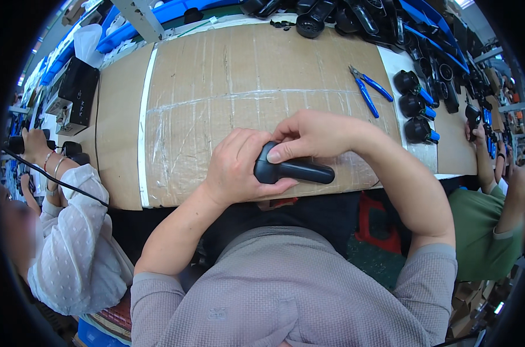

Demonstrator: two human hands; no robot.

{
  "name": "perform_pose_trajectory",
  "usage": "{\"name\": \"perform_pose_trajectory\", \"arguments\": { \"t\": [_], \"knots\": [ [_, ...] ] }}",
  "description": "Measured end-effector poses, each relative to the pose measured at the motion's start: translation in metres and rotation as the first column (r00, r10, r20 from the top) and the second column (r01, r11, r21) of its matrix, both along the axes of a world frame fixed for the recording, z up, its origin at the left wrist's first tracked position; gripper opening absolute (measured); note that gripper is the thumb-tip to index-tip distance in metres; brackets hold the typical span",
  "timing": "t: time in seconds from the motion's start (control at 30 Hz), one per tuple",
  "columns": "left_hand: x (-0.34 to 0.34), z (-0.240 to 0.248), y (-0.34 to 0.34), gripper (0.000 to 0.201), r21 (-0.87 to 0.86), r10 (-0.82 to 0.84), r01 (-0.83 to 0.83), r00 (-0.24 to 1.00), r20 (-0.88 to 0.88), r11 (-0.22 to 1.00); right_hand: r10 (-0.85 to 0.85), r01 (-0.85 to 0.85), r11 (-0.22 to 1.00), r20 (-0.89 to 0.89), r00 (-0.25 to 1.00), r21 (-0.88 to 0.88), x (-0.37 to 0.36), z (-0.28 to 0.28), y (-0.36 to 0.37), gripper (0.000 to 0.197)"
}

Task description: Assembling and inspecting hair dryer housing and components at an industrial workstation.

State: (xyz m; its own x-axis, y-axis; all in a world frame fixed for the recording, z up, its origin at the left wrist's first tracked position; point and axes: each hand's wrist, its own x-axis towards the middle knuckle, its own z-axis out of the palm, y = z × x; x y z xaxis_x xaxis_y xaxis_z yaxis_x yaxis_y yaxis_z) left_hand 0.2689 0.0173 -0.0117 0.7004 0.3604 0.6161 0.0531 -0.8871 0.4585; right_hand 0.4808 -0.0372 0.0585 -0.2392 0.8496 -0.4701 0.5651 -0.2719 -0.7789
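Fingers (248, 143) of the left hand (230, 166) wrap the black part (300, 169) at its round end; the right hand (317, 134) grips it too. Hold it steady and press softly.

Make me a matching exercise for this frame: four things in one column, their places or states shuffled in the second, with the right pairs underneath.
Things
1. Black handled housing
2. Blue-handled cutters
3. Three black parts with blue ends
4. Black box

Places or states
A. In a row on the right-hand white strip
B. Far left, beside the cardboard's edge
C. In the left hand, touched by the right hand
D. Lying with handles spread

Pairs: 1-C, 2-D, 3-A, 4-B
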Motion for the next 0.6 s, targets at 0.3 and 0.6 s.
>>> {"name": "perform_pose_trajectory", "arguments": {
  "t": [0.3,0.6],
  "knots": [
    [0.001,0.0,0.0,0.052,-0.032,-0.005,0.005,1.0,0.008,0.999,0.213,-0.195,0.941,0.036,0.976,-0.276,0.0,0.011,0.039,0.039],
    [-0.001,-0.005,0.003,0.052,-0.054,-0.041,0.041,0.999,0.01,0.998,0.227,-0.213,0.958,0.055,0.972,-0.194,-0.003,0.007,0.036,0.038]
  ]
}}
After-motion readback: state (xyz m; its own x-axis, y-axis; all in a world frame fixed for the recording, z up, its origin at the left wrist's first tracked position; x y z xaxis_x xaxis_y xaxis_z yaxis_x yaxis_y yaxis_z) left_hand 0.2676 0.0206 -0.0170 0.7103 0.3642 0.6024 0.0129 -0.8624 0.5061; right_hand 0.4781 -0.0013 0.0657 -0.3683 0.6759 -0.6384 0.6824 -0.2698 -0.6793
